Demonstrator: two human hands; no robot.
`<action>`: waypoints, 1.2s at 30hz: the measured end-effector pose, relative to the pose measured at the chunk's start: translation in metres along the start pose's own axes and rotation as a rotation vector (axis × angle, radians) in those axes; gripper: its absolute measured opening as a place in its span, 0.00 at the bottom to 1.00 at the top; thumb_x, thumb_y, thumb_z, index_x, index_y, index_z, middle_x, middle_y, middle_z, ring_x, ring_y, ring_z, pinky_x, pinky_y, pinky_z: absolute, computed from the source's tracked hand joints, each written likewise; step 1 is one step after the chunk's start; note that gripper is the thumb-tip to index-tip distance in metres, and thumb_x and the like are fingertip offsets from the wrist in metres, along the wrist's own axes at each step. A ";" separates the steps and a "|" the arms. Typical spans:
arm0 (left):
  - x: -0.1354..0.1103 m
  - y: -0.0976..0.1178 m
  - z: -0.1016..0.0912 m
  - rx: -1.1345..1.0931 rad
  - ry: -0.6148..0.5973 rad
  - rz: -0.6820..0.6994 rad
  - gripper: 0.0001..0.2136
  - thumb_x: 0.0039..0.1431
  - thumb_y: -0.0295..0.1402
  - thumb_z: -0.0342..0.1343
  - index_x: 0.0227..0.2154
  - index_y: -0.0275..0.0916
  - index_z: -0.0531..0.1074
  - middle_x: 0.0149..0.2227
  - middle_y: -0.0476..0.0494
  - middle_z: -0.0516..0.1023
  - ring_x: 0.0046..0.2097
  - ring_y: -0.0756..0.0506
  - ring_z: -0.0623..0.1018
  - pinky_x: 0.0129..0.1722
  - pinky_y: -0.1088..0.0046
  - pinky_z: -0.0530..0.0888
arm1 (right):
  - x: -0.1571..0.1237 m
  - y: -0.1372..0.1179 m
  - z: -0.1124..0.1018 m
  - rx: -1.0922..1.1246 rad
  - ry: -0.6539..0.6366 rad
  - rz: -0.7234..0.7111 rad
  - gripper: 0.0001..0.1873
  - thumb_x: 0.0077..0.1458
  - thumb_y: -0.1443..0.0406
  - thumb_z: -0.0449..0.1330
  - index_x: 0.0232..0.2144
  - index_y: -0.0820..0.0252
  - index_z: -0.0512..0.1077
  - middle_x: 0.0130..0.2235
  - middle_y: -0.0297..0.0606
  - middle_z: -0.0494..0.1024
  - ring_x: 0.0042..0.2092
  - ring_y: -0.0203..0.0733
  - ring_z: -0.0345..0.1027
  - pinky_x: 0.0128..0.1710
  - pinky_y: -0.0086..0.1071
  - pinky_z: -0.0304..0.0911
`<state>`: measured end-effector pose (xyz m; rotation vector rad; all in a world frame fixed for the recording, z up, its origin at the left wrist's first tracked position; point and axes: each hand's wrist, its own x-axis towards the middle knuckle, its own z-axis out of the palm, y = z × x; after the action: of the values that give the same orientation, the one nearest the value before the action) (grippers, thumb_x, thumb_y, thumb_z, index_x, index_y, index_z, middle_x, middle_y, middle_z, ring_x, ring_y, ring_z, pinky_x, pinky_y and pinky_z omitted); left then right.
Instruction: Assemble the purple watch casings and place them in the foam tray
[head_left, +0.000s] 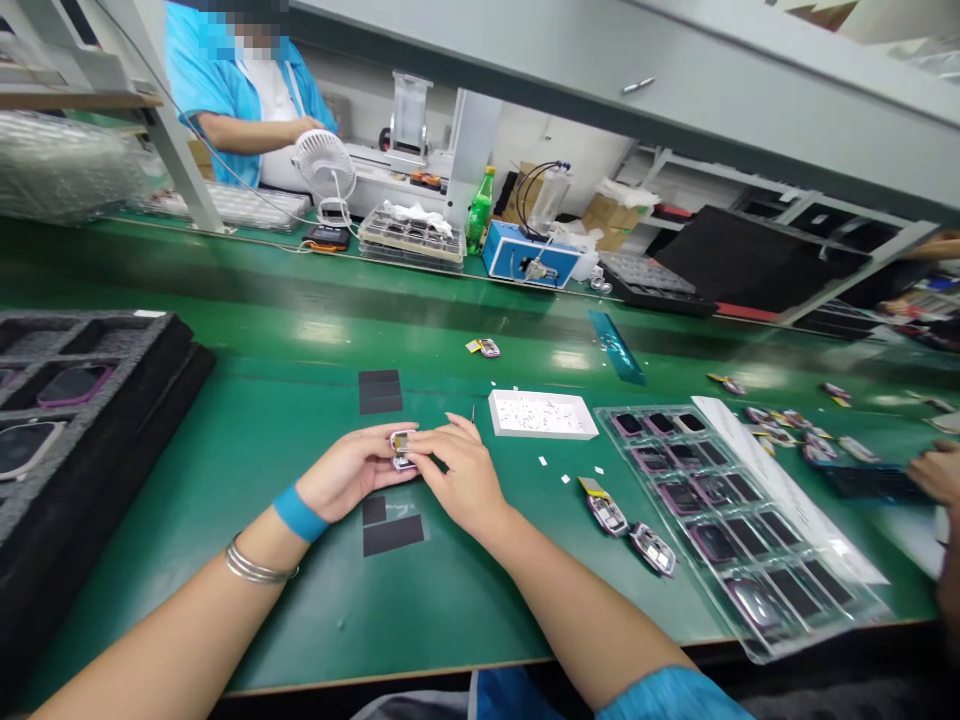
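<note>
My left hand (352, 468) holds a small open watch body (402, 450) with a pale rim and inner parts showing. Thumb and index finger of my right hand (461, 475) pinch at its right side. Just past my right knuckles, a thin dark pointed thing (473, 411) sticks up; the rest of it is hidden. Black rectangular sheets (394, 535) lie on the table just below my hands, and another black sheet (380, 391) lies above them. To the right are two opened watch bodies (606, 510), one with a yellow flap.
A white box (543, 414) with tiny pieces on it stands beyond my right hand. A clear compartment tray (739, 520) holds watch parts at right; black foam trays (90, 430) stand at left. Another person's hand (937, 470) is at far right. Someone stands behind a white fan (324, 165).
</note>
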<state>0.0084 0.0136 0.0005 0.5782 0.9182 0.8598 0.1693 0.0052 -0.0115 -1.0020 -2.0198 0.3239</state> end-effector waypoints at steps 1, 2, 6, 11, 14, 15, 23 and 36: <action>0.000 0.002 -0.001 -0.040 0.001 0.004 0.15 0.48 0.19 0.53 0.41 0.30 0.73 0.37 0.38 0.78 0.38 0.45 0.78 0.43 0.67 0.76 | 0.000 0.001 0.000 -0.019 -0.011 -0.011 0.07 0.56 0.70 0.59 0.31 0.53 0.74 0.37 0.30 0.80 0.39 0.38 0.71 0.57 0.44 0.51; 0.000 0.004 -0.001 -0.056 0.002 0.010 0.15 0.49 0.20 0.53 0.42 0.30 0.73 0.38 0.37 0.78 0.39 0.45 0.78 0.44 0.66 0.76 | 0.000 0.001 0.000 -0.032 -0.021 -0.016 0.07 0.56 0.69 0.59 0.31 0.52 0.75 0.39 0.31 0.79 0.40 0.38 0.70 0.58 0.45 0.50; 0.000 0.006 -0.003 0.015 -0.033 0.037 0.16 0.51 0.23 0.58 0.45 0.31 0.72 0.40 0.37 0.78 0.41 0.45 0.78 0.45 0.69 0.75 | -0.001 0.001 0.001 0.031 -0.028 0.062 0.07 0.55 0.69 0.58 0.30 0.54 0.76 0.43 0.36 0.76 0.47 0.42 0.66 0.54 0.42 0.57; 0.000 0.000 -0.006 0.036 -0.097 0.092 0.19 0.46 0.26 0.64 0.44 0.34 0.73 0.42 0.38 0.77 0.41 0.45 0.77 0.43 0.69 0.75 | -0.002 0.008 0.011 0.500 -0.061 0.404 0.18 0.48 0.68 0.62 0.44 0.53 0.68 0.50 0.40 0.69 0.51 0.41 0.65 0.52 0.38 0.63; 0.002 -0.004 -0.006 0.041 -0.070 0.127 0.23 0.40 0.29 0.69 0.42 0.34 0.73 0.39 0.39 0.79 0.39 0.46 0.78 0.40 0.70 0.75 | -0.003 0.015 0.017 0.799 -0.130 0.560 0.28 0.46 0.65 0.62 0.50 0.52 0.60 0.48 0.39 0.71 0.48 0.41 0.70 0.49 0.39 0.66; 0.003 -0.005 -0.006 0.047 -0.054 0.138 0.23 0.38 0.29 0.70 0.42 0.34 0.73 0.38 0.38 0.79 0.38 0.46 0.78 0.39 0.70 0.75 | -0.003 0.016 0.018 0.834 -0.139 0.589 0.28 0.46 0.64 0.63 0.50 0.53 0.60 0.46 0.39 0.72 0.47 0.42 0.71 0.49 0.39 0.66; 0.004 -0.010 0.003 0.051 0.018 0.259 0.24 0.35 0.30 0.71 0.39 0.32 0.73 0.34 0.38 0.78 0.32 0.46 0.77 0.33 0.69 0.74 | -0.002 0.014 0.018 0.842 -0.062 0.650 0.35 0.38 0.57 0.69 0.47 0.54 0.59 0.44 0.43 0.75 0.42 0.46 0.73 0.46 0.43 0.68; -0.255 0.027 -0.123 0.698 1.230 0.726 0.32 0.46 0.40 0.63 0.56 0.43 0.63 0.47 0.41 0.75 0.48 0.39 0.74 0.50 0.62 0.69 | -0.001 0.029 0.012 0.558 -0.025 0.677 0.36 0.41 0.45 0.64 0.48 0.54 0.63 0.44 0.44 0.76 0.51 0.53 0.67 0.53 0.47 0.61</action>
<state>-0.1914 -0.1755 0.0710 1.0302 2.2526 1.6127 0.1757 0.0249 -0.0347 -1.2719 -1.4145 1.1867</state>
